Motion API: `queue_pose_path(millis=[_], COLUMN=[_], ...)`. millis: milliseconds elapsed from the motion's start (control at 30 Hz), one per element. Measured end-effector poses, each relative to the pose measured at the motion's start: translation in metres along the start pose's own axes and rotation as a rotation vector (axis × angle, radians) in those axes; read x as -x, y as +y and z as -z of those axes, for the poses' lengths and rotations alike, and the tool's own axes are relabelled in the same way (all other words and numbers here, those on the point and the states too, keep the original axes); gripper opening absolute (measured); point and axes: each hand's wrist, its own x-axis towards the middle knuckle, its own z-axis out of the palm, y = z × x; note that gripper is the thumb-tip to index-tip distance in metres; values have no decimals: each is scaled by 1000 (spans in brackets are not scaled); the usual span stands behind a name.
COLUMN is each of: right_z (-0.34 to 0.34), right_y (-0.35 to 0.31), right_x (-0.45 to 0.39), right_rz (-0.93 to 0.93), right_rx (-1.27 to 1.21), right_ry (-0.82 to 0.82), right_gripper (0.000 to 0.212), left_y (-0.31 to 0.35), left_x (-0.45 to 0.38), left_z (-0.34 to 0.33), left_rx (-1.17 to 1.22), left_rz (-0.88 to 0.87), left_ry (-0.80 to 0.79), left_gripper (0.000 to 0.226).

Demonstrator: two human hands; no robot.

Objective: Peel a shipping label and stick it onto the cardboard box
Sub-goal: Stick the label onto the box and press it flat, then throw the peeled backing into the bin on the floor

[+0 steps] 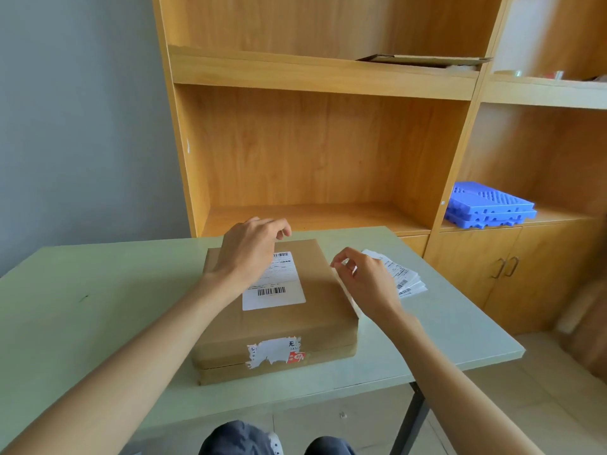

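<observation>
The pale green table [98, 290] carries the flat brown cardboard box [279, 323] at its middle, long axis running near to far. The white barcoded shipping label [279, 290] already lies on the lid, directly under my left hand [249, 247], fingers loosely curled. My right hand [364, 280] pinches a white backing strip [348, 297] off the box's right edge, spare labels [407, 277] beyond

Single head-worn view, forward and down over the table [98, 290]

A small office or packing room: wooden shelving [322, 139] with cupboards [505, 267], a plain table [98, 307], stacked labels [405, 277].
</observation>
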Motion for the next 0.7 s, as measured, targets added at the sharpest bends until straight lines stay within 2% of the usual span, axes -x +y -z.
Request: queue_pose_path(millis=[200, 400, 467, 567, 633, 700], right_z=[16, 11, 5, -11, -21, -27], right_y=[46, 82, 90, 96, 95, 92], right_x=[-22, -38, -39, -39, -37, -34], right_rz=[-83, -152, -187, -236, -269, -281], right_rx=[-27, 46, 93, 133, 167, 218], right_ry=[74, 32, -40, -165, -200, -221], right_gripper=[18, 16, 15, 36, 49, 58], left_y=[32, 56, 65, 78, 86, 93], left_x=[-48, -75, -81, -90, -94, -96], left_z=[-32, -66, -81, -105, -119, -130], left_rx=[19, 60, 47, -8, -53, -102], left_rz=[-128, -211, -241, -282, -291, -312], left_ry=[26, -43, -126, -276, -489, -726], left_gripper=[44, 46, 49, 41, 40, 49])
